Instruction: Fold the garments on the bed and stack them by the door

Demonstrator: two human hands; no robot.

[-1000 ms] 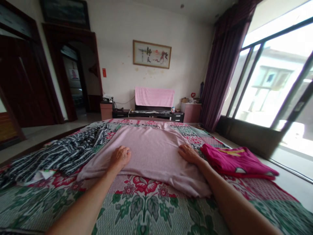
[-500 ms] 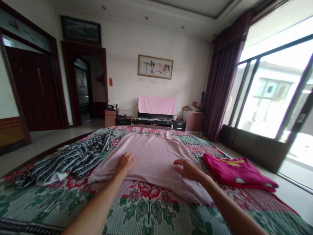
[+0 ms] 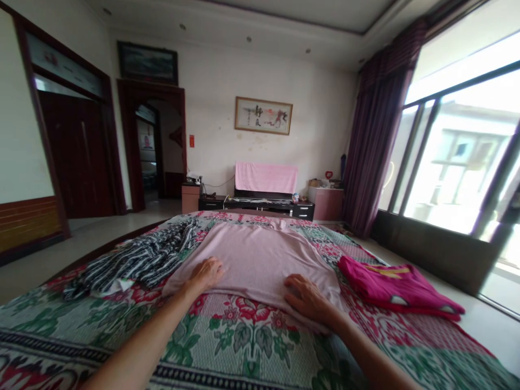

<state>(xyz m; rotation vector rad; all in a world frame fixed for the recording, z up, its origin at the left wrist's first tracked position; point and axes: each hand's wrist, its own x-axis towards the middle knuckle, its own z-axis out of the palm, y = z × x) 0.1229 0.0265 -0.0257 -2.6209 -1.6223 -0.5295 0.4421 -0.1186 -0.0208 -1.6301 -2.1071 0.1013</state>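
Observation:
A pale pink shirt [image 3: 254, 254] lies spread out on the flowered bedspread [image 3: 252, 346], with soft wrinkles along its far end. My left hand [image 3: 208, 272] rests palm down on its near left part, fingers loosely extended. On the near right part lies my right hand [image 3: 306, 297], flat with its fingers pointing inward; its forearm covers some of the shirt's right corner. Neither hand shows cloth gripped between the fingers. To the left is a crumpled black-and-white striped garment [image 3: 140, 257]. A folded magenta garment [image 3: 398, 287] sits to the right.
Beyond the bed stands a low black TV cabinet [image 3: 260, 205], and a pink cloth [image 3: 266, 177] drapes over what stands on it. A large window [image 3: 459, 146] and a purple curtain [image 3: 368, 135] are on the right. Doorways open at the left.
My right hand has lowered onto the shirt and its fingers have flattened. The shirt's near right corner sits closer in. My left hand stays on the cloth, and the view has shifted slightly.

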